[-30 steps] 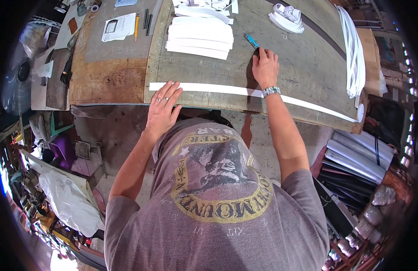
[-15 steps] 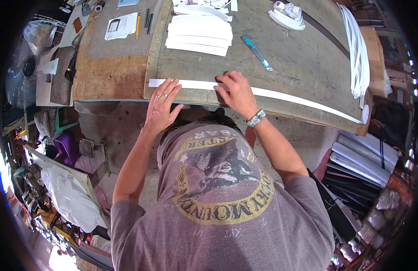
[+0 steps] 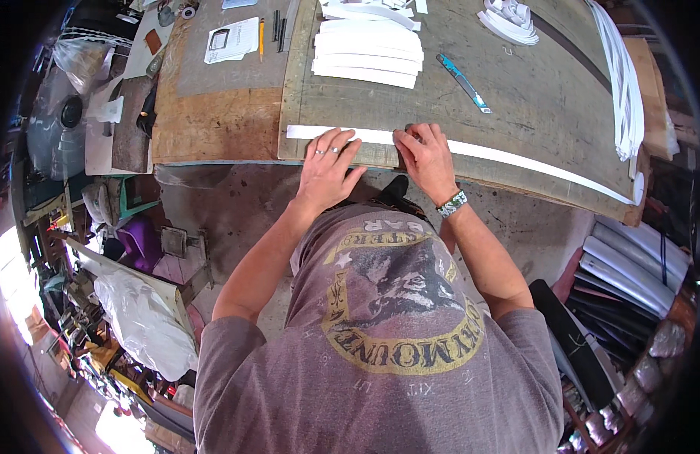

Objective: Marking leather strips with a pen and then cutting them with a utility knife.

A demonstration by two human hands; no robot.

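Observation:
A long narrow white strip (image 3: pixel 509 155) lies along the near edge of the wooden worktable, curving off to the right. My left hand (image 3: pixel 329 168) rests over the strip near its left end, fingers stretched out and lying flat. My right hand (image 3: pixel 425 157) is farther right over the same strip, fingers bent and pinched together on a small dark flat piece (image 3: pixel 399 151) set across the strip. My fingers cover most of that piece, so its kind does not show. Beyond my right hand lies a blue utility knife (image 3: pixel 463 83) on the tabletop.
A stack of short white strips (image 3: pixel 367 53) sits farther back. A coiled white strip (image 3: pixel 509 21) and a bundle of long white strips (image 3: pixel 621 83) are at the right. A pencil (image 3: pixel 261 39) and a paper with a drawing (image 3: pixel 232 39) lie left. Silvery rolls (image 3: pixel 630 261) stand lower right.
The whole view has shifted, so the table appears farther right. My right hand's fingers have drawn closer together on the dark piece. My left hand still lies on the strip.

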